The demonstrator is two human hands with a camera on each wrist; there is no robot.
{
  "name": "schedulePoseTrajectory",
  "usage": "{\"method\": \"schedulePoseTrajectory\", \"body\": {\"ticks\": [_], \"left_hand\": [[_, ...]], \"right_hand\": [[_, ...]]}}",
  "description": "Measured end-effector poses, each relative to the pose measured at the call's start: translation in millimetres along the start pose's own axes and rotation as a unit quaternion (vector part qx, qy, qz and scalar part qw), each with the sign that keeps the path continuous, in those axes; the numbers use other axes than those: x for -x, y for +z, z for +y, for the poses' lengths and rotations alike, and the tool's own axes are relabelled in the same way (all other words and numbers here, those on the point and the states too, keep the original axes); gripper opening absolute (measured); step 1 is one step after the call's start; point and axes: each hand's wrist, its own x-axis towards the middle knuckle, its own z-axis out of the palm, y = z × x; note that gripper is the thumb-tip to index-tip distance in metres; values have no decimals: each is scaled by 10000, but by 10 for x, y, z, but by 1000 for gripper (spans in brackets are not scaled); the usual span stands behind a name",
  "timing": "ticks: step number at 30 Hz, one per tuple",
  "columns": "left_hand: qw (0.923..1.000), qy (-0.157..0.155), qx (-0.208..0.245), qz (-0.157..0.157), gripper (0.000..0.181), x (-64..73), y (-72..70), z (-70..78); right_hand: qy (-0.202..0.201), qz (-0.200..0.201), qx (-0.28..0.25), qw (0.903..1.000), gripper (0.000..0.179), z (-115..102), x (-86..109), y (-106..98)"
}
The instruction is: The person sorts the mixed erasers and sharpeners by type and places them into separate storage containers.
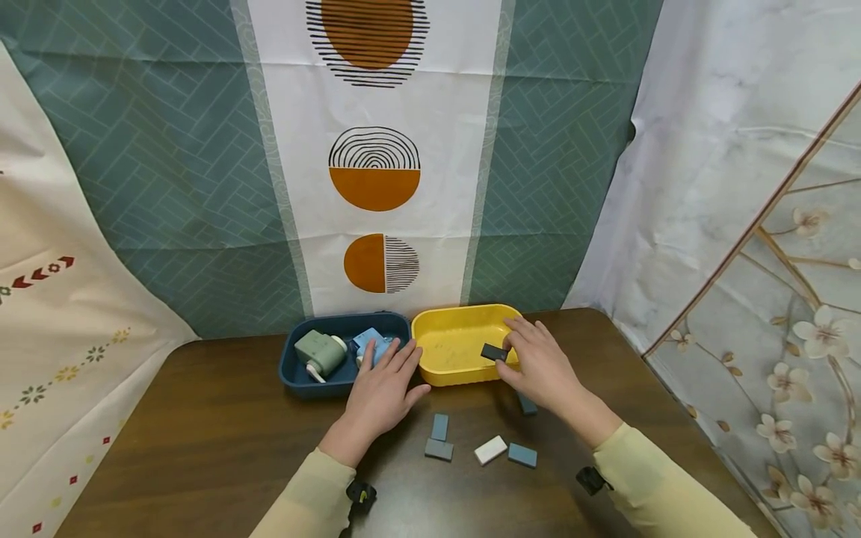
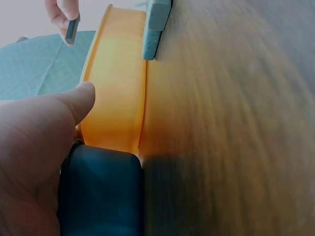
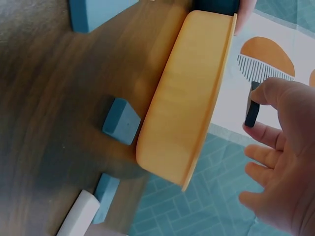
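My right hand (image 1: 541, 368) pinches a small dark rectangular block (image 1: 494, 352) between thumb and fingertip, above the yellow bin (image 1: 464, 379). In the right wrist view, the block (image 3: 252, 104) stands clear of the bin's rim, with the other fingers spread loosely. My left hand (image 1: 382, 392) lies over the near rim of the dark blue bin (image 1: 296, 382), its fingers fairly straight and the thumb out toward the yellow bin. In the left wrist view the palm (image 2: 29, 152) is beside the blue bin; whether it touches is unclear.
A green-grey bottle-like item (image 1: 321, 353) and a light blue item (image 1: 372, 344) lie in the blue bin. On the brown table are a white block (image 1: 491, 450), a grey block (image 1: 439, 449) and several blue-grey blocks (image 1: 522, 455). Patterned cloth (image 1: 181, 187) hangs behind.
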Motion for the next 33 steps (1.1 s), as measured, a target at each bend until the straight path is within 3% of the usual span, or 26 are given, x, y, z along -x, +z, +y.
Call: {"method": "schedulePoseTrajectory", "body": {"ticks": [33], "left_hand": [[10000, -12, 9, -1, 75, 6, 3, 2]], "right_hand": [[99, -175, 193, 9996, 23, -158, -397, 147]]}}
